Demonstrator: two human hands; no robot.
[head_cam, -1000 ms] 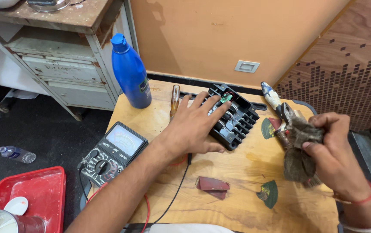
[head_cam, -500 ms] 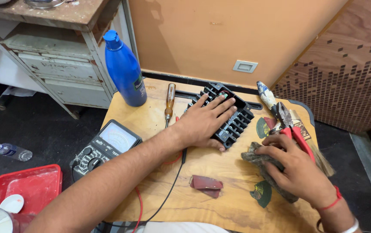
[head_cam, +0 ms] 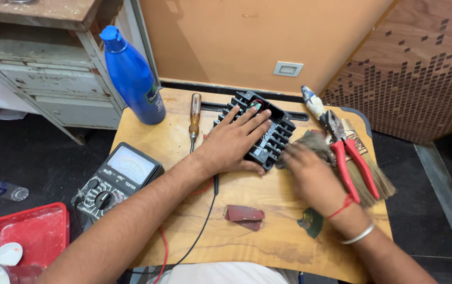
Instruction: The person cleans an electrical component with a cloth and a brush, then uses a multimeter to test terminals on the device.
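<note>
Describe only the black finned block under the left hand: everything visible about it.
The finned block is black, apparently plastic or metal, roughly rectangular with rows of ribs and slots along its edges. It lies flat and skewed on the wooden table, near the back. The left hand lies palm-down across it, fingers spread. The right hand, blurred, is at its near right corner; contact cannot be told. Something red and green shows near the fingertips.

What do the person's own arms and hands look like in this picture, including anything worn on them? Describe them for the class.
Both forearms are bare, with no sleeves or gloves in view. The left hand carries no ring, band or watch that shows. The right hand is motion-blurred; its wrist wears a thin red thread and, further up the arm, a plain silver-coloured bangle.
</note>
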